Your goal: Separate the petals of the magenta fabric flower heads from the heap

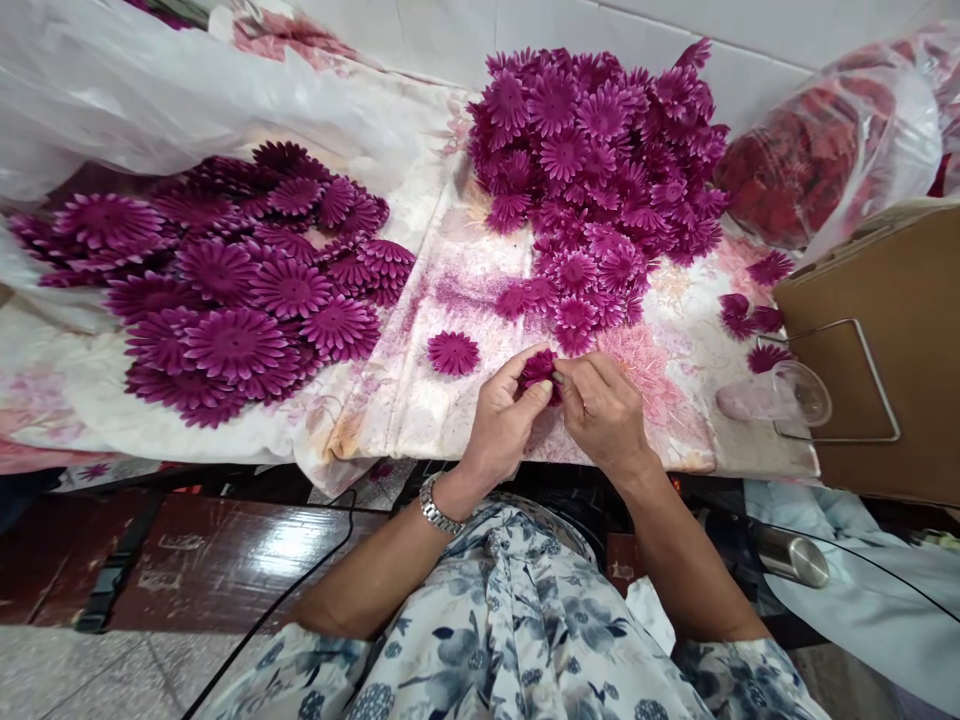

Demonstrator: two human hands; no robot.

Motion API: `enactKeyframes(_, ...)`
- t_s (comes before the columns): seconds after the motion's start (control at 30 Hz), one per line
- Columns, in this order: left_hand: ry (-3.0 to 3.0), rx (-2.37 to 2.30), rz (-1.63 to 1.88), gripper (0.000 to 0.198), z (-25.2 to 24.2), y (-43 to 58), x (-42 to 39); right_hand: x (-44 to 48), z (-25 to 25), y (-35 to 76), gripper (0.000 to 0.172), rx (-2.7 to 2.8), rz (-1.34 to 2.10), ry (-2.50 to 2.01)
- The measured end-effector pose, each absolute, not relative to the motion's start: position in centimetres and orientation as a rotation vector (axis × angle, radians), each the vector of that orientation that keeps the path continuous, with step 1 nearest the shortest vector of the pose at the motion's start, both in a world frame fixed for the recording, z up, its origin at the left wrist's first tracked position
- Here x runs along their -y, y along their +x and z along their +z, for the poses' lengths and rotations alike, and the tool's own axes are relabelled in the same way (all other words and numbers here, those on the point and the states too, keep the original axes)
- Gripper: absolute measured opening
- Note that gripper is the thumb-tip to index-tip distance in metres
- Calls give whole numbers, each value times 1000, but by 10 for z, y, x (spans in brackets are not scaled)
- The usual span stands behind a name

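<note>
Between my two hands, over the table's front edge, is a small purple artificial flower. My left hand is closed on its left side, thumb in front. The fingertips of my right hand pinch its right edge; what else they hold is too small to make out. A single flat purple petal layer lies just left of my hands. Beyond them rises a big heap of purple flowers. To the left, stacks of wide purple petal layers lie on plastic and cloth.
A floral cloth covers the table. At right are a clear plastic cup on its side, a cardboard box, a metal wire frame and loose petal pieces. A plastic bag of red flowers stands behind.
</note>
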State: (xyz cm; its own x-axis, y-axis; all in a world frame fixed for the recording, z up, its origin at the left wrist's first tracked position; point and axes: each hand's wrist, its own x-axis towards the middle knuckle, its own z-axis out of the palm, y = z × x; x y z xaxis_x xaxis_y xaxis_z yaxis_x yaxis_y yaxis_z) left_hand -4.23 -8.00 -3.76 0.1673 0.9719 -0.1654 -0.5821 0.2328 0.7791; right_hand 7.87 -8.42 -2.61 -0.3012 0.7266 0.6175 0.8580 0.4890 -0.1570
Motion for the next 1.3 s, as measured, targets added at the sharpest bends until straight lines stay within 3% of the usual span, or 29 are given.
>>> enactKeyframes(0.2, 649, -792, 1266, 13, -31, -45, 77, 82, -20, 72, 15, 2071, -205, -1245)
enactKeyframes(0.8, 362, -727, 1375, 20, -24, -54, 68, 69, -9, 92, 6, 1559, -82, -1423)
enactKeyframes(0.93, 365, -688, 1279, 26, -21, -52, 69, 40, -6, 115, 15, 1635, -281, -1569)
enactKeyframes(1.07, 259, -692, 1219, 18, -21, -52, 66, 32, -6, 126, 33, 1673, -285, -1643)
enactKeyframes(1.3, 251, -649, 1146, 11, -27, -51, 67, 68, -9, 82, 8, 2056, 87, -1265)
